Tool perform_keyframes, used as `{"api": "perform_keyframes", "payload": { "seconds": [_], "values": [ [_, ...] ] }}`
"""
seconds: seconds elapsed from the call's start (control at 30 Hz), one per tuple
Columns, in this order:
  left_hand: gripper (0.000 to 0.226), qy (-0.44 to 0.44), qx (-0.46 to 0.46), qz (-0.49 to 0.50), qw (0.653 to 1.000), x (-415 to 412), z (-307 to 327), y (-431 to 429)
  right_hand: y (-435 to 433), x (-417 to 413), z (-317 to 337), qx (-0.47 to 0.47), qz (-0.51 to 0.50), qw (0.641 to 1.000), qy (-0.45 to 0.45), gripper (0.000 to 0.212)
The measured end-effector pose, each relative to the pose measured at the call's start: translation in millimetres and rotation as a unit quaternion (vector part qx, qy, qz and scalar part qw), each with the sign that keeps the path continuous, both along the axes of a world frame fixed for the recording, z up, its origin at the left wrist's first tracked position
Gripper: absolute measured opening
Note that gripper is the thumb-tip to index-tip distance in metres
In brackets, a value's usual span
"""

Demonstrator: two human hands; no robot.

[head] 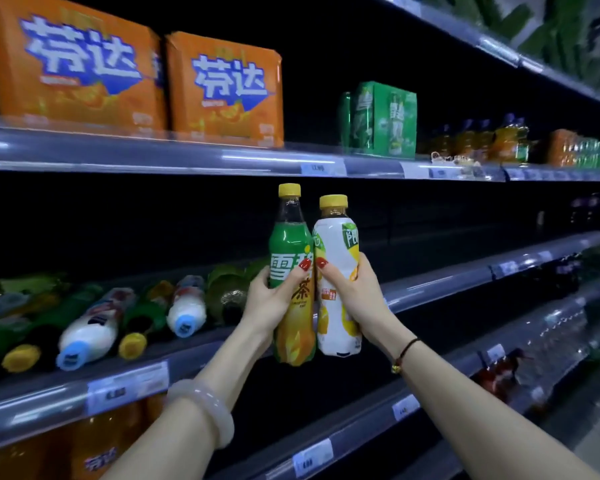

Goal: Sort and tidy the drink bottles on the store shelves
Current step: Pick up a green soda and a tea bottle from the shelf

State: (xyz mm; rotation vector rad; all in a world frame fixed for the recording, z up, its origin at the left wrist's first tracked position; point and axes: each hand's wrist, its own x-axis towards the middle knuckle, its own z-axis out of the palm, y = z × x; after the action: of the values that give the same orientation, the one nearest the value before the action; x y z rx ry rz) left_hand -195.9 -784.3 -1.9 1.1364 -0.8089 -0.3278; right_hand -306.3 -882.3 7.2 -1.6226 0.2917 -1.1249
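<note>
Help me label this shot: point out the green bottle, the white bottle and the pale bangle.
green bottle (288, 244), head view, green upper part of its body.
white bottle (333, 247), head view, white wrap below the neck.
pale bangle (207, 400), head view, band over the wrist.

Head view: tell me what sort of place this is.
Most likely a shop's drinks aisle: tiered shelves with price tags on their edges, orange multipacks above, loose bottles lying below.

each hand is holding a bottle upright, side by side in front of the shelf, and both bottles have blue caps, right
Not blue: the head view shows both caps are yellow. The left hand holds the green bottle and the right hand the white bottle, upright and side by side.
</note>
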Motion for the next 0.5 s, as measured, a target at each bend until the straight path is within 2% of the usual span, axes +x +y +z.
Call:
{"api": "perform_keyframes", "payload": {
  "seconds": [0.2,0.3,0.43,0.5],
  "values": [
    [0.026,-0.066,-0.027,0.03,0.997,-15.9,21.3,-103.7,-104.7,1.1,17.7,-0.013,0.021,0.997,-0.075,0.031],
    [0.034,-0.052,-0.047,0.049,0.996,-12.9,30.6,-154.0,-158.0,9.8,27.3,-0.022,0.046,0.995,-0.087,0.034],
    [0.052,-0.047,0.0,0.05,0.998,1.7,28.8,-190.2,-207.5,21.5,25.3,-0.041,0.104,0.99,-0.081,0.037],
    [0.053,-0.029,0.024,0.07,0.997,9.5,21.7,-199.2,-224.1,29.4,17.7,-0.049,0.127,0.988,-0.076,0.042]
  ]
}}
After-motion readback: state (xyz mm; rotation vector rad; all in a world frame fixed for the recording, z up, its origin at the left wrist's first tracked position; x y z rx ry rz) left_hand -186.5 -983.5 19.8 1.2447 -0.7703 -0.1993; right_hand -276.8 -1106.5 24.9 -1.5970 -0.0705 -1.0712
